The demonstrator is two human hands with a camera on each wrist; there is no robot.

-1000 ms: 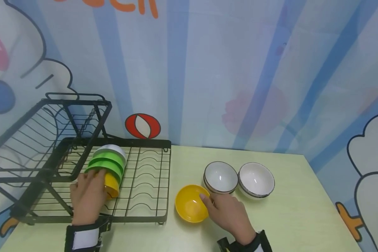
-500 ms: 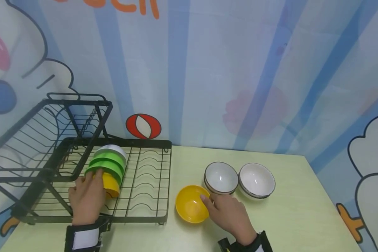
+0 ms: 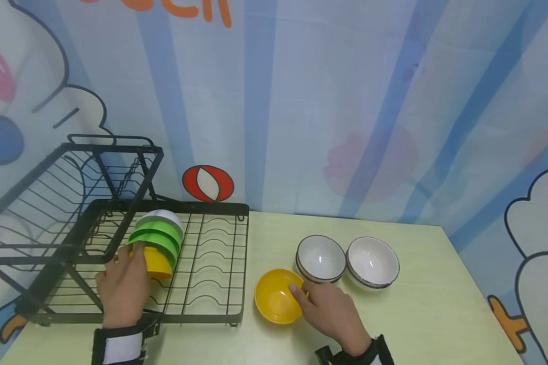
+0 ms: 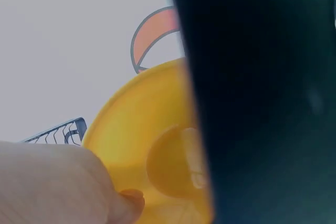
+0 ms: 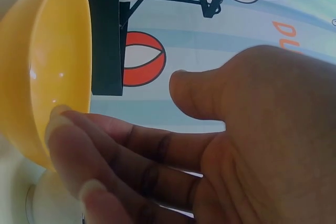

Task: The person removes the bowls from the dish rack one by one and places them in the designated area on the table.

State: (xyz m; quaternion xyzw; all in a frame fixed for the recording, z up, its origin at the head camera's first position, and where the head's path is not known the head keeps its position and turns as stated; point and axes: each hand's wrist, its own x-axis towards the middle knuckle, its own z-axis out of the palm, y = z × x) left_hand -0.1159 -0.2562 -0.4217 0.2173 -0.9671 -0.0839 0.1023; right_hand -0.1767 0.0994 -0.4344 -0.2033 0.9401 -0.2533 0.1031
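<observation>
My left hand [image 3: 122,289] grips a yellow bowl [image 3: 157,263] standing on its side in the black dish rack [image 3: 244,284]. Its thumb [image 4: 128,205] lies against that bowl's inner side in the left wrist view. Just behind lean green bowls [image 3: 161,237] and a white bowl [image 3: 163,215], all tilted in one row. A second yellow bowl [image 3: 276,296] sits upright on the table, right of the rack. At its right rim is my right hand [image 3: 331,309], fingers loosely bent and thumb held apart in the right wrist view.
Behind the right hand stand dark-rimmed white bowls, one stack [image 3: 320,257] beside another [image 3: 372,261]. The rack's raised upper tier [image 3: 73,203] rises at the left, close to my left hand. A printed cloth [image 3: 292,101] hangs along the table's back edge.
My left hand has shifted slightly left, and the yellow bowl in it has moved a little back toward the green bowls. The right hand and the bowl beside it have barely moved.
</observation>
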